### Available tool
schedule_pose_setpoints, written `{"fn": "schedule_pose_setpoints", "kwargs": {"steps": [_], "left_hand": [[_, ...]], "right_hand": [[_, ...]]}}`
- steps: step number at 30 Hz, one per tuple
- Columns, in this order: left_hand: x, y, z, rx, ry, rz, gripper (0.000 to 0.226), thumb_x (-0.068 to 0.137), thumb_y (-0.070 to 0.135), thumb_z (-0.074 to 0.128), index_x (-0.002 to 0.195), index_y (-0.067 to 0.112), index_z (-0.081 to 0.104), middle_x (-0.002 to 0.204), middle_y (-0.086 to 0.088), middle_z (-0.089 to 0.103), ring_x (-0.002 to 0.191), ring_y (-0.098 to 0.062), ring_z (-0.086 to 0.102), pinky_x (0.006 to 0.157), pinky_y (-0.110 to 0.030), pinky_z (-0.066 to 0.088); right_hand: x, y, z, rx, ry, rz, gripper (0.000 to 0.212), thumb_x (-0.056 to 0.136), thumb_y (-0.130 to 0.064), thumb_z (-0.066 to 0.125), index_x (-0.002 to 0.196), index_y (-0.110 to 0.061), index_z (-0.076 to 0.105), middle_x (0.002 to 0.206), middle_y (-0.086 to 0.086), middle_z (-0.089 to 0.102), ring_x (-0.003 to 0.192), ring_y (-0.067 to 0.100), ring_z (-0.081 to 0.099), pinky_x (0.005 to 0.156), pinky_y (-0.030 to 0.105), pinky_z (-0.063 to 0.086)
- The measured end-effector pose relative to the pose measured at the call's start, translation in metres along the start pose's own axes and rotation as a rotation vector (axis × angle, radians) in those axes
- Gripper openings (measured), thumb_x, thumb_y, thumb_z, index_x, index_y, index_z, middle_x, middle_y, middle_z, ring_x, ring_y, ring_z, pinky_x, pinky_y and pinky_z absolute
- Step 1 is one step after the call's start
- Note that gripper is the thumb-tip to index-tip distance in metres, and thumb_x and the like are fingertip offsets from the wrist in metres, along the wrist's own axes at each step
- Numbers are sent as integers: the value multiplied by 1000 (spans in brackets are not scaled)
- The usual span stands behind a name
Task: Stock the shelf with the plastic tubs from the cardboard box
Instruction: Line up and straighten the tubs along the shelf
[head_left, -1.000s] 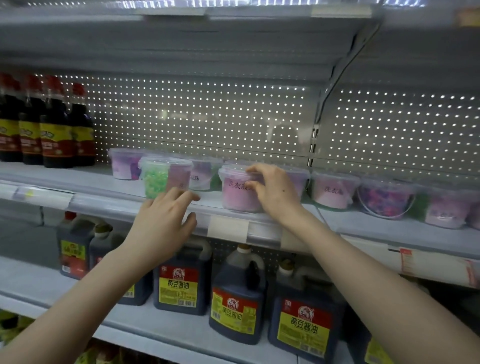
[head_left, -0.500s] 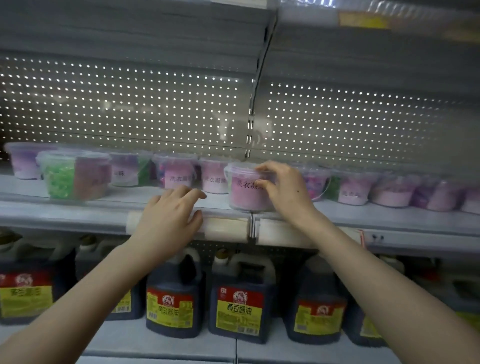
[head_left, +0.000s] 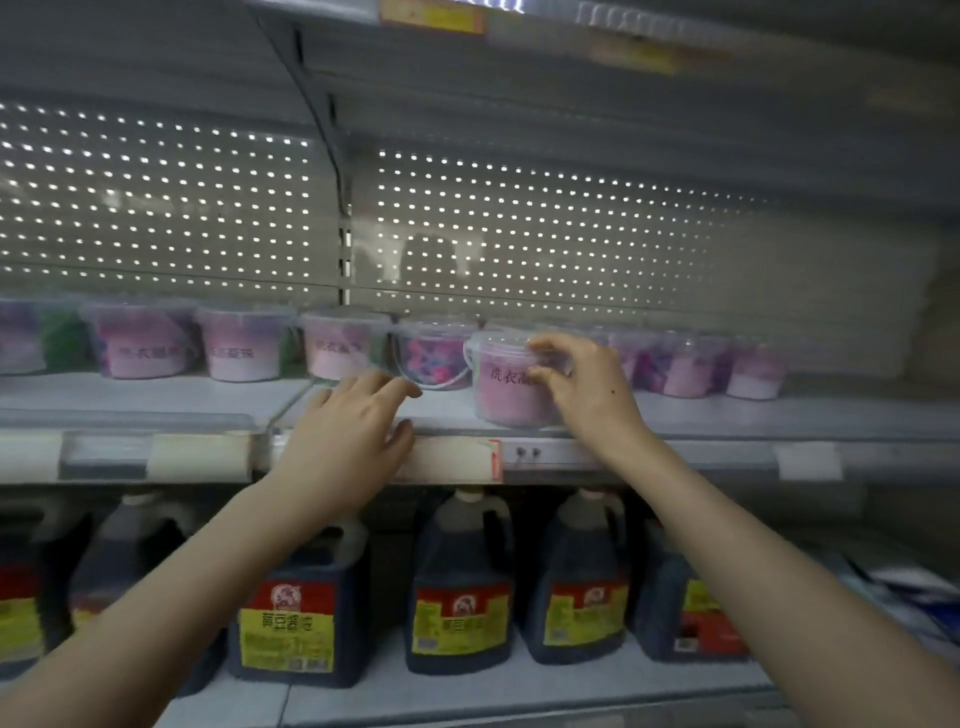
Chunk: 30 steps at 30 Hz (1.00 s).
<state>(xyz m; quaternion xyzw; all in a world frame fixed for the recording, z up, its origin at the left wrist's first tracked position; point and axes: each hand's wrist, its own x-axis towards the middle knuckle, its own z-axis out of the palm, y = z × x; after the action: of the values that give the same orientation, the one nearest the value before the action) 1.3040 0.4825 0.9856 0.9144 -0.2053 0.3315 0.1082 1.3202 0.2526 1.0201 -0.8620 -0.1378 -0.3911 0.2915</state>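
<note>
- Currently the pink tub stands upright at the front of the shelf, just ahead of the back row of tubs and beside a clear tub with a wire handle.
- The right hand grips it from the right side: its fingers curl over the lid rim and the thumb presses the labelled wall.
- The left hand holds nothing; its fingers are loosely spread and slightly bent over the shelf's front lip, the thumb near the price strip. Whether it touches the shelf cannot be told.
- Half a second ago the tub sat just right of the upright post; it now sits well to the right of it, past the handled tub. The grip looks the same, and the left hand keeps its pose by the lip.
- Bare shelf runs in front of the back row on both sides of the tub, widest to the right.
- The perforated back panel rises high above the lids.
- Dark soy sauce jugs fill the shelf below.
</note>
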Motion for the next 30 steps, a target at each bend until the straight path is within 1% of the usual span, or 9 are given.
{"fn": "schedule_pose_setpoints", "kwargs": {"steps": [2, 6, 9, 10, 12, 17, 20, 24, 30], "left_hand": [[10, 28, 11, -17, 15, 11, 36, 93, 30, 48, 128, 22, 51, 126, -1, 53, 114, -26, 51, 91, -38, 37], [31, 82, 35, -25, 1, 47, 37, 92, 32, 44, 126, 21, 53, 122, -1, 55, 113, -27, 52, 91, -39, 37], [47, 120, 51, -30, -3, 62, 44, 85, 36, 39, 122, 21, 56, 119, -2, 57, 108, -29, 55, 89, -39, 39], [52, 132, 56, -30, -8, 67, 44, 84, 36, 38, 122, 22, 56, 120, -1, 57, 108, -28, 55, 89, -39, 39], [63, 154, 65, -30, -22, 74, 40, 89, 35, 40, 124, 22, 55, 124, 0, 55, 111, -28, 52, 91, -39, 38], [90, 203, 89, -33, -13, 106, 33, 92, 29, 48, 123, 21, 56, 121, -2, 56, 109, -29, 54, 88, -39, 38], [105, 233, 103, -39, -50, 114, 33, 93, 29, 48, 125, 23, 53, 127, 1, 54, 114, -26, 51, 91, -38, 37], [122, 267, 119, -49, -66, 137, 32, 92, 29, 49, 123, 22, 55, 123, -1, 55, 111, -27, 53, 90, -39, 37], [140, 303, 133, -74, -69, 159, 33, 95, 35, 42, 124, 25, 53, 125, 2, 53, 110, -24, 51, 91, -36, 36]], "right_hand": [[-2, 24, -21, -21, 11, 7, 29, 83, -7, 69, 111, -11, 68, 109, 0, 69, 97, 3, 56, 88, 11, 36], [-5, 75, -61, -57, 36, 29, 29, 83, -9, 69, 111, -13, 68, 110, 1, 69, 104, 13, 61, 94, 24, 44], [-4, 112, -88, -77, 37, 48, 29, 84, -10, 68, 113, -14, 67, 112, 1, 68, 105, 14, 60, 94, 23, 42], [-4, 124, -97, -83, 42, 53, 29, 84, -11, 68, 113, -15, 67, 112, 1, 67, 106, 15, 60, 96, 25, 43], [-4, 146, -112, -90, 53, 69, 29, 83, -13, 69, 112, -17, 67, 112, 0, 67, 107, 17, 59, 98, 33, 45], [-1, 194, -150, -81, 84, 77, 26, 81, -12, 70, 106, -16, 69, 107, 0, 69, 104, 17, 61, 97, 36, 46], [1, 216, -171, -60, 60, 61, 25, 81, -10, 70, 105, -15, 69, 106, -1, 68, 104, 16, 61, 95, 27, 44], [1, 244, -192, -119, 49, 46, 24, 82, -10, 68, 106, -15, 68, 109, 3, 67, 105, 17, 59, 96, 30, 45], [-5, 281, -222, -165, 94, 70, 24, 81, -9, 69, 105, -13, 70, 108, 2, 69, 104, 16, 60, 90, 22, 40]]}}
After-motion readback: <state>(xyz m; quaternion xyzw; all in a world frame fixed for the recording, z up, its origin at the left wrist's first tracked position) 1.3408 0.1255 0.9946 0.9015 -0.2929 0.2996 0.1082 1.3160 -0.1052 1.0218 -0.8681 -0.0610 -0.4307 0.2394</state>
